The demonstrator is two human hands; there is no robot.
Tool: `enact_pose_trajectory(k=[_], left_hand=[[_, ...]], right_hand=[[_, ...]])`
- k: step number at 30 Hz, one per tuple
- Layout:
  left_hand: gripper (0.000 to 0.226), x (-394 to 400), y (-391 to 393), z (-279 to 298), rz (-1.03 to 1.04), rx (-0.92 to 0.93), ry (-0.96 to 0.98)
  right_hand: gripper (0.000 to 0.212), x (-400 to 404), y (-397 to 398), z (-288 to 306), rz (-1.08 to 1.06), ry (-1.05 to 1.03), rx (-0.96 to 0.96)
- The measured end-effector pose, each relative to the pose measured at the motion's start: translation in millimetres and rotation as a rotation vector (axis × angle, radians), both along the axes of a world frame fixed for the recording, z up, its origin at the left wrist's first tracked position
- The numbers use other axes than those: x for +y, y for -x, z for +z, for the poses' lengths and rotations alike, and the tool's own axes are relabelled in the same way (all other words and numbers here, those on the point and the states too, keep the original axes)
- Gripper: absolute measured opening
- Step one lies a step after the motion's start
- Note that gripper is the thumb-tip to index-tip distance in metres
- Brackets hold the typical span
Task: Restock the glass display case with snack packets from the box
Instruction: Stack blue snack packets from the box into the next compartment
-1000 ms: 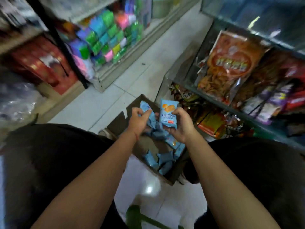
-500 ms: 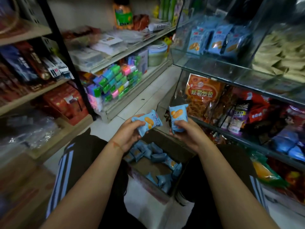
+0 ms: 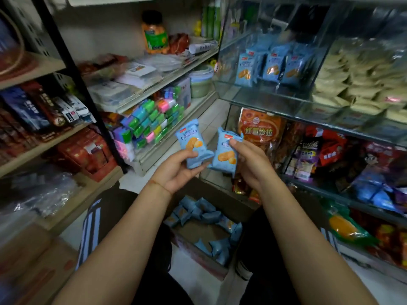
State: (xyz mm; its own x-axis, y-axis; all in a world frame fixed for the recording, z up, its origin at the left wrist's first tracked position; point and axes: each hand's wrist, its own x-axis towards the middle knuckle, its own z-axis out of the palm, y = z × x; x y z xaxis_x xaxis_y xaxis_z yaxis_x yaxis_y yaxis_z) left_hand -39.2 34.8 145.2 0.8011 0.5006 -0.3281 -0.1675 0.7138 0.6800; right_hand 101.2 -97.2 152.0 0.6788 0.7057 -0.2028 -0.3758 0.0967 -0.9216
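Two light-blue foil snack packets in hand above the brown cardboard box [image 3: 222, 194]: one [image 3: 193, 146] per left hand [image 3: 176, 170], one [image 3: 226, 153] per right hand [image 3: 251, 164]. Three matching packets [image 3: 269, 67] upright in the glass display case [image 3: 264, 100] above the box. Inside the box, roughly a dozen more [image 3: 207, 216], exact count unclear.

Bare glass shelf [image 3: 259, 94] before blue packets [image 3: 267, 67]; cream packets [image 3: 352, 84] crowd right.

left hand [image 3: 176, 168] raised, right hand [image 3: 251, 164] gripping
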Motion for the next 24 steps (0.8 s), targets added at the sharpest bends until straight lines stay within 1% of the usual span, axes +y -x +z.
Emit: enact_pose_trajectory(k=[2,3,6,9,10,11,13,14,15,16,17,18,21,22,24], left_hand=[[0.021,-2.8,-14.8,37.3,-0.098,-0.012,-0.191],[0.022,-3.0,-24.2,60.5,-0.121,-0.003,-0.297],[0.025,1.6,-60.5,125.0,-0.103,0.079,-0.572],[0.039,1.6,-103.5,179.3,-0.081,0.096,-0.726],[0.041,1.2,-117.2,192.3,-0.054,0.085,-0.772],[0.040,2.7,-130.9,200.2,-0.016,0.090,-0.840],[0.032,8.6,-154.6,205.4,0.047,0.183,-1.101],[0.036,13.6,-166.3,203.2,0.048,0.261,-1.251],[0.044,18.2,-176.7,199.0,0.028,0.357,-1.380],[0.053,21.9,-185.8,194.3,-0.011,0.457,-1.473],[0.056,24.9,-193.6,190.0,-0.055,0.541,-1.536],[0.055,27.7,-200.7,186.4,-0.096,0.600,-1.580],[0.054,36.7,-216.2,171.6,-0.176,0.753,-1.683],[0.055,39.1,-218.9,165.9,-0.172,0.772,-1.717],[0.052,43.7,-223.6,156.0,-0.122,0.749,-1.707]], right_hand=[[0.020,9.4,-0.1,28.7,-0.020,-0.022,-0.115],[0.020,12.9,-2.4,48.6,-0.035,-0.017,-0.174],[0.023,18.7,-20.9,110.5,-0.071,0.074,-0.312],[0.013,16.8,-53.6,163.5,-0.153,0.115,-0.419],[0.017,16.3,-65.6,176.6,-0.190,0.124,-0.477],[0.024,16.3,-77.2,186.5,-0.235,0.135,-0.521],[0.036,20.1,-102.1,195.7,-0.352,0.193,-0.603],[0.039,24.4,-115.8,195.5,-0.413,0.239,-0.649],[0.043,30.5,-128.8,192.7,-0.460,0.292,-0.686],[0.047,38.9,-141.6,188.6,-0.491,0.348,-0.697],[0.051,48.0,-153.5,184.5,-0.518,0.402,-0.684],[0.052,57.8,-166.4,179.9,-0.547,0.457,-0.646],[0.047,78.6,-198.6,166.7,-0.638,0.577,-0.555],[0.046,83.5,-207.4,162.1,-0.649,0.625,-0.567],[0.040,93.7,-224.3,156.8,-0.615,0.684,-0.639]])
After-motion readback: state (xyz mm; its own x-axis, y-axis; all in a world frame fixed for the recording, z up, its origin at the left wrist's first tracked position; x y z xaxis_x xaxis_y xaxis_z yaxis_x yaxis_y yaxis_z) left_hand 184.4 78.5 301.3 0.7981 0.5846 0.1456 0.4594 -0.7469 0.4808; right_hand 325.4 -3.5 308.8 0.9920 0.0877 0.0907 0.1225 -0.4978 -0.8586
